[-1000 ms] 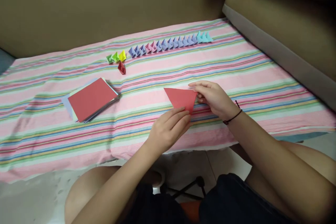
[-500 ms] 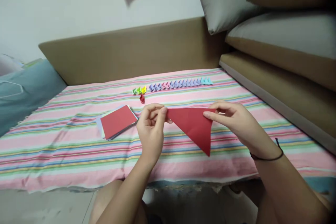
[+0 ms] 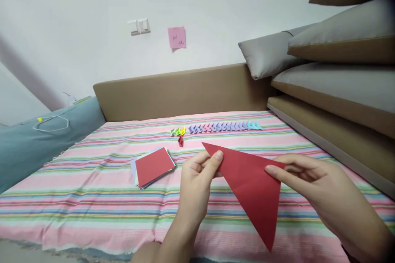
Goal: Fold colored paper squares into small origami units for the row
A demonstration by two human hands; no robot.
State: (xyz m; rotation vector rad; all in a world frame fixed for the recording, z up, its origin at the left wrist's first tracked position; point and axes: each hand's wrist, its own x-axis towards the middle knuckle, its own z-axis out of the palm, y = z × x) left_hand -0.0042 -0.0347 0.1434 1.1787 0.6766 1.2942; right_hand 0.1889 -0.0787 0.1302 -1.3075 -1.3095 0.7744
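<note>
Between my hands hangs a red sheet of paper (image 3: 253, 185) folded into a triangle, its long point aimed down toward me. My left hand (image 3: 197, 185) pinches it near the upper left corner between thumb and fingers. At the upper right corner my right hand (image 3: 317, 189) grips it the same way, thumb in front and fingers behind. Left of my hands, on the striped cloth, lies a stack of coloured paper (image 3: 155, 167) with a red sheet on top. A small dark red folded paper piece (image 3: 180, 141) sits beyond the stack.
Farther back runs a row of small purple, pink and blue folded papers (image 3: 224, 127), with green and yellow ones (image 3: 178, 131) to its left. The striped cloth (image 3: 101, 197) covers the seat. Cushions (image 3: 339, 86) are piled at right; a brown backrest (image 3: 182, 94) stands behind.
The view has tilted up, showing more wall. The red triangle now appears lower, nearer and tilted, and my left hand grips it farther in from its left tip.
</note>
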